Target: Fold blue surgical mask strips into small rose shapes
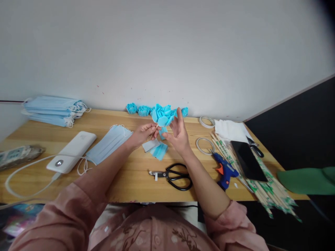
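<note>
Head view: A left hand (146,135) pinches the thin stem (157,126) of a blue petaled flower (162,114) above a wooden table (125,188).
The stem's long axis slants up and away toward the bloom, which points at the wall (162,52); the right hand (179,134), open with fingers spread, cups its right side, above black-handled scissors (179,176) and cut blue pieces (159,151).

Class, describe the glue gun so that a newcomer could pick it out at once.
On the light wooden table, look right of the black-handled metal scissors and left of the flat black phone. There lies the blue plastic glue gun, set apart by its bright orange trigger.
</note>
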A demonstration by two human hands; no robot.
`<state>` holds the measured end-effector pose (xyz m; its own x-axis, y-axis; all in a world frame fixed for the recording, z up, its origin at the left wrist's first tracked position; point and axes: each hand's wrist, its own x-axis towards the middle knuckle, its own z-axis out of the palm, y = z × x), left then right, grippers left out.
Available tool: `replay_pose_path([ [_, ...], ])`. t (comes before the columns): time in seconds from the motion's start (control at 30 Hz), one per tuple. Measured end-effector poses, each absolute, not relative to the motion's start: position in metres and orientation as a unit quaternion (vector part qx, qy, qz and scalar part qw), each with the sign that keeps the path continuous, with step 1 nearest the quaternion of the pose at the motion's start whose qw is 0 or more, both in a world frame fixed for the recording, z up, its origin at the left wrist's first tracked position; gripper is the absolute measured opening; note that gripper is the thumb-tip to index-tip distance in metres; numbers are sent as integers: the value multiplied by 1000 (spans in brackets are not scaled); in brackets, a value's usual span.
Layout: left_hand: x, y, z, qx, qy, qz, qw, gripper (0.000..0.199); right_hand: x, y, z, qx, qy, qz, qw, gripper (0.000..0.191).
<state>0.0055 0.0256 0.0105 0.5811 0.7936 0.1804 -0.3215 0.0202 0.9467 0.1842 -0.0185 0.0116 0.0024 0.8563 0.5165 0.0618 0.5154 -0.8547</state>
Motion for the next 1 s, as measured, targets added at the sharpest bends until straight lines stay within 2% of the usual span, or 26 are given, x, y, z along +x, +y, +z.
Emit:
replay_pose_path([
  [0.5, 4, 26, 11, 636, 230, 359, 643, 54, 187, -23, 13, -367, -641, 237, 631, 89],
  [0.7, 4, 31, 7, 604, 255, 416, 631, 53, 192, -20, 12, -394, -640, 229, 619, 82],
  [1.0, 5, 35, 4, 612, 269, 446, 595, 52, 188, -25, 12, -412, -682, 175, 578, 102],
])
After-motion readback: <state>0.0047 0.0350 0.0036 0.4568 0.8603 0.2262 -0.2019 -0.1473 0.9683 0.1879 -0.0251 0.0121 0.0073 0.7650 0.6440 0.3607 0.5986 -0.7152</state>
